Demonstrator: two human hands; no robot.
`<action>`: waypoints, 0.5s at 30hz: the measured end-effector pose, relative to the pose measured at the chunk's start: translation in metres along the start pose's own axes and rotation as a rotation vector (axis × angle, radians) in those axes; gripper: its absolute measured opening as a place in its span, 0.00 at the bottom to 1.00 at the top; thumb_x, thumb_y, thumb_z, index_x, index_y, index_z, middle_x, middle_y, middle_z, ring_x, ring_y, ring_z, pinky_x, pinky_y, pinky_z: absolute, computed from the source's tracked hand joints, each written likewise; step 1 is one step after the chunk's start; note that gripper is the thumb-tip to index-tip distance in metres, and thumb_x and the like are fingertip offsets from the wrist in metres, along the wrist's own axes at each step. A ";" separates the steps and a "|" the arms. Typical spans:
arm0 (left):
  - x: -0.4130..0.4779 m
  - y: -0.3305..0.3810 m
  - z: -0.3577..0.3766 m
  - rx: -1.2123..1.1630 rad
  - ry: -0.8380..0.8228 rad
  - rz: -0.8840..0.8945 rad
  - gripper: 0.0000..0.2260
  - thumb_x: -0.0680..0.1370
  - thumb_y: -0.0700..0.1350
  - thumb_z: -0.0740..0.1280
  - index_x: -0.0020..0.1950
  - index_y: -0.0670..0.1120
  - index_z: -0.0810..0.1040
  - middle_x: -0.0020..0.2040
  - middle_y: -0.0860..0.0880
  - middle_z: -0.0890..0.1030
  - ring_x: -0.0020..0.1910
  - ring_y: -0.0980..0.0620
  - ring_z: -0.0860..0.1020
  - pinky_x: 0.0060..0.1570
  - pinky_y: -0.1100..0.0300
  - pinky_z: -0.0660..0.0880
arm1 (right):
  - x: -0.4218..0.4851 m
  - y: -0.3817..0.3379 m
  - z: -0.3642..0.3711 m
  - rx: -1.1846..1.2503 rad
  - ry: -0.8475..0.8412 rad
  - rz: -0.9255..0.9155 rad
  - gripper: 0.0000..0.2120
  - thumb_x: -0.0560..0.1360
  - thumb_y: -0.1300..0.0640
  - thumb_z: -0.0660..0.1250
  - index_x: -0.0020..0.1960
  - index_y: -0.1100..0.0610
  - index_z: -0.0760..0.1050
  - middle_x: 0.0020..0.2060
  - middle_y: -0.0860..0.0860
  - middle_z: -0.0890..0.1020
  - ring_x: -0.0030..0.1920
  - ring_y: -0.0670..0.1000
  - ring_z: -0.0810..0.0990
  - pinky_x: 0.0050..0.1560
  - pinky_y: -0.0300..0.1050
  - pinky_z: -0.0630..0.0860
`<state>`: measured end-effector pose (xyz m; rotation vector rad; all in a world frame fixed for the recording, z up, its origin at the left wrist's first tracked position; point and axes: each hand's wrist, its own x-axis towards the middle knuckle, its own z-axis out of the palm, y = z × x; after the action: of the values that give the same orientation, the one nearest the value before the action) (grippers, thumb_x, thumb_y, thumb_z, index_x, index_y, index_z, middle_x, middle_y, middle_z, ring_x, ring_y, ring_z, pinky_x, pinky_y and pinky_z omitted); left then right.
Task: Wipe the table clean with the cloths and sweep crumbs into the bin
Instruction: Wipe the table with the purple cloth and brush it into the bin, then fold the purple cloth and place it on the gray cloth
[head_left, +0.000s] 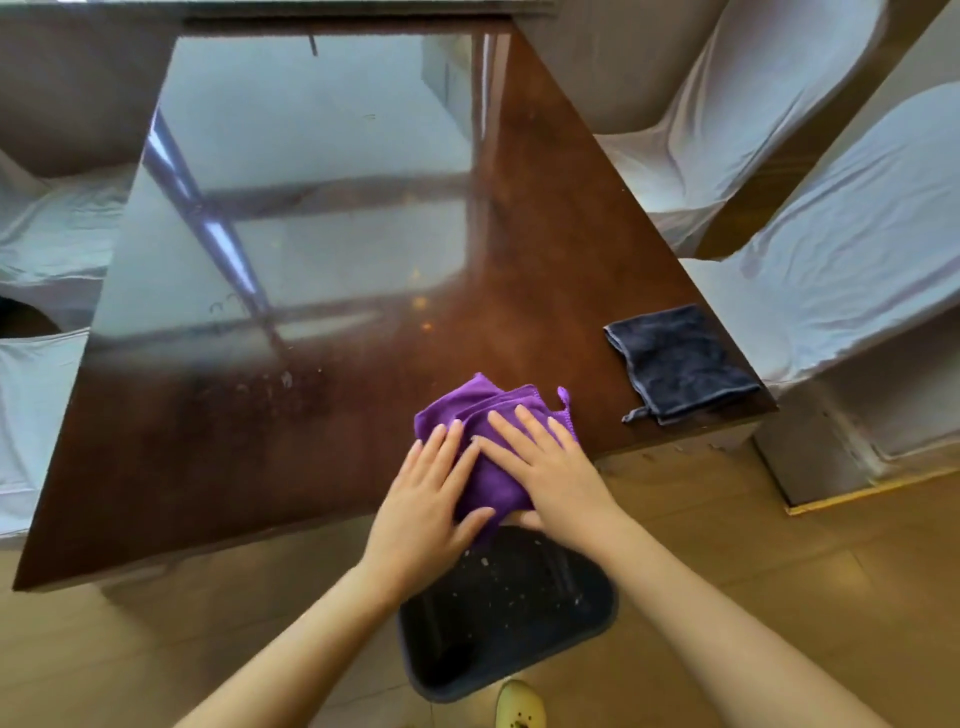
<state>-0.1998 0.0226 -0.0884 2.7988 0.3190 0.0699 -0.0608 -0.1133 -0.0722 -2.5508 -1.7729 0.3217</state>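
A folded purple cloth (485, 410) lies at the near edge of the glossy brown table (311, 249). My left hand (431, 493) and my right hand (545, 467) both press flat on it, fingers spread, and its near part hangs over the table edge. Right below that edge stands a dark bin (506, 613) with pale crumbs inside. A dark blue cloth (680, 364) lies folded at the table's near right corner, untouched. Faint crumbs and smears (270, 384) show on the tabletop left of the purple cloth.
Chairs in white covers stand to the right (831, 270), at the far right (691, 119) and along the left side (41, 249). A pale yellow shoe (519, 704) is on the wooden floor just behind the bin.
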 end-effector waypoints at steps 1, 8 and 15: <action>0.010 0.008 0.003 0.017 0.001 0.012 0.33 0.75 0.63 0.52 0.75 0.52 0.47 0.76 0.50 0.45 0.76 0.50 0.42 0.73 0.54 0.37 | -0.004 0.010 -0.002 -0.011 -0.007 0.033 0.43 0.69 0.40 0.67 0.75 0.45 0.46 0.77 0.50 0.48 0.76 0.56 0.44 0.74 0.55 0.43; 0.060 0.052 0.026 0.084 -0.038 0.083 0.38 0.73 0.56 0.66 0.75 0.49 0.48 0.77 0.47 0.50 0.76 0.48 0.47 0.71 0.54 0.39 | -0.034 0.053 -0.009 0.080 0.009 0.244 0.42 0.73 0.57 0.69 0.75 0.45 0.43 0.77 0.48 0.47 0.76 0.52 0.41 0.76 0.54 0.46; 0.072 0.066 0.021 0.066 0.000 0.168 0.23 0.77 0.47 0.62 0.71 0.48 0.62 0.74 0.47 0.63 0.73 0.46 0.62 0.71 0.55 0.53 | -0.071 0.061 -0.020 0.449 0.166 0.367 0.30 0.74 0.66 0.65 0.72 0.53 0.60 0.73 0.51 0.65 0.73 0.51 0.60 0.70 0.45 0.61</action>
<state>-0.1144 -0.0289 -0.0861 2.8860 0.0863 0.0994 -0.0247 -0.1993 -0.0497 -2.4617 -1.0276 0.4400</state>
